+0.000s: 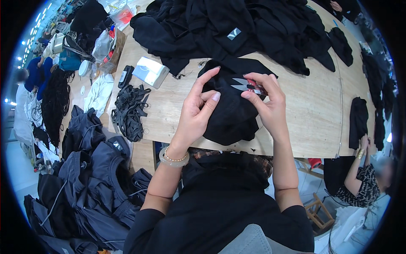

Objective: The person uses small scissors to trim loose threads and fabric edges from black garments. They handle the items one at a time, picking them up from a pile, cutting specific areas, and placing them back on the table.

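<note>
A pair of small thread snips with red handles sits in my right hand, its two pointed blades spread and pointing left. Under the blades lies a black garment, bunched near the table's front edge. My left hand grips the left side of this cloth, with thumb and index finger bent against it and the other fingers curled partly out of sight. The snips' tips are close above the fabric; whether they touch it I cannot tell.
A large heap of black garments covers the table's far side. To the left are a white-and-blue box, a black box and a pile of dark straps. Dark grey clothes lie lower left. Another person's hands are at the right edge.
</note>
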The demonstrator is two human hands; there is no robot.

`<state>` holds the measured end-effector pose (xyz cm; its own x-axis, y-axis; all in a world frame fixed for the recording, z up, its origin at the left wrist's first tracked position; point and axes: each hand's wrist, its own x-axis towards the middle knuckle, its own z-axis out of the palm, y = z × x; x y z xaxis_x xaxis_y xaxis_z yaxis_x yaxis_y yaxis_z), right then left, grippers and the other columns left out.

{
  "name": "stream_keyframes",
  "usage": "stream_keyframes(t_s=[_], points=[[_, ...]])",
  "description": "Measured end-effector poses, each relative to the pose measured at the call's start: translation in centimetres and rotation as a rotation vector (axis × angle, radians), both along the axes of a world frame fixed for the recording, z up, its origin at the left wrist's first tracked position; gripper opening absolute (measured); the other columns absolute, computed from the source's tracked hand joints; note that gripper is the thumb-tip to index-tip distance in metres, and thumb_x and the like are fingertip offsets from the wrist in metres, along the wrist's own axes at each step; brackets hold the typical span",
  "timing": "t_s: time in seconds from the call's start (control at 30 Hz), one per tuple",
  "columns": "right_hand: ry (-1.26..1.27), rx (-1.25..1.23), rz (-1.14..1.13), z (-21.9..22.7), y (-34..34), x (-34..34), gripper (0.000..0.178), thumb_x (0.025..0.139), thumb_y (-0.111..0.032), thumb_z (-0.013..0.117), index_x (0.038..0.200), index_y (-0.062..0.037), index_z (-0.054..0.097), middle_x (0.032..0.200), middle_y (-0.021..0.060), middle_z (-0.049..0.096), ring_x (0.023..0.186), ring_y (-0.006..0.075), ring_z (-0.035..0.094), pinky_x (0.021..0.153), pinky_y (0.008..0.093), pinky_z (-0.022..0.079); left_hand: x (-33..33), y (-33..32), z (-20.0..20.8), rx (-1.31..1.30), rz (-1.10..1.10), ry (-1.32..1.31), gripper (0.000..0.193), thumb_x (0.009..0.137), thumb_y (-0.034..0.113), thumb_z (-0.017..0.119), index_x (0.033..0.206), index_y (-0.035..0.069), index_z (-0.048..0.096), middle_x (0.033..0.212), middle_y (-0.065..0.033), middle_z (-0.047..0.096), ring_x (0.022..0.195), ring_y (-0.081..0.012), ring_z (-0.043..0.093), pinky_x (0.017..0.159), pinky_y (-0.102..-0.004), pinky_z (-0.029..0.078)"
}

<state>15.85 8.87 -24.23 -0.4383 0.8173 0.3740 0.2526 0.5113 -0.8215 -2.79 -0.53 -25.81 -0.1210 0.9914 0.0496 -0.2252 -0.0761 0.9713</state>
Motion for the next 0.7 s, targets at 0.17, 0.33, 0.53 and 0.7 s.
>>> stream_keyframes(t_s=[0.17, 0.33, 0.53, 0.7], points=[[-0.090, 0.145, 0.047, 0.0, 0.4, 0.6, 0.034, 0.076, -0.022, 0.082, 0.106, -0.0075, 0.074, 0.083, 0.0034, 0.063, 0.081, 0.0212, 0.051, 0.075, 0.0337, 0.042, 0.1, 0.0, 0.3, -0.011, -0.018, -0.028, 0.054, 0.104, 0.004, 0.051, 0.155, 0.006, 0.032, 0.104, -0.0109, 0.071, 0.096, -0.0091, 0.065, 0.086, -0.0221, 0.050], [-0.105, 0.196, 0.086, 0.0, 0.5, 0.1, 0.034, 0.076, -0.022, 0.082, 0.106, -0.0086, 0.075, 0.082, 0.0027, 0.062, 0.080, 0.0219, 0.050, 0.075, 0.0345, 0.041, 0.9, 0.1, 0.7, -0.026, 0.039, -0.040, 0.053, 0.102, 0.001, 0.052, 0.153, 0.006, 0.038, 0.088, 0.0024, 0.061, 0.074, 0.0015, 0.044, 0.066, -0.0154, 0.033], [0.370, -0.246, 0.153, -0.1, 0.2, -2.1, 0.027, 0.091, -0.020, 0.074, 0.112, -0.0051, 0.071, 0.097, -0.0001, 0.068, 0.084, 0.0103, 0.054, 0.078, 0.0247, 0.044, 0.1, 0.0, 0.0, -0.015, -0.027, 0.040, 0.055, 0.104, 0.003, 0.050, 0.156, 0.005, 0.031, 0.110, -0.0114, 0.069, 0.098, -0.0088, 0.063, 0.089, -0.0224, 0.049], [0.393, -0.468, 0.055, 0.2, 2.4, -1.7, 0.023, 0.099, -0.019, 0.066, 0.116, -0.0029, 0.068, 0.109, 0.0001, 0.069, 0.098, 0.0062, 0.057, 0.089, 0.0222, 0.045, 0.4, -0.2, 0.0, -0.012, 0.043, -0.063, 0.052, 0.103, 0.002, 0.052, 0.153, 0.005, 0.038, 0.085, 0.0040, 0.056, 0.072, 0.0015, 0.038, 0.065, -0.0158, 0.030]])
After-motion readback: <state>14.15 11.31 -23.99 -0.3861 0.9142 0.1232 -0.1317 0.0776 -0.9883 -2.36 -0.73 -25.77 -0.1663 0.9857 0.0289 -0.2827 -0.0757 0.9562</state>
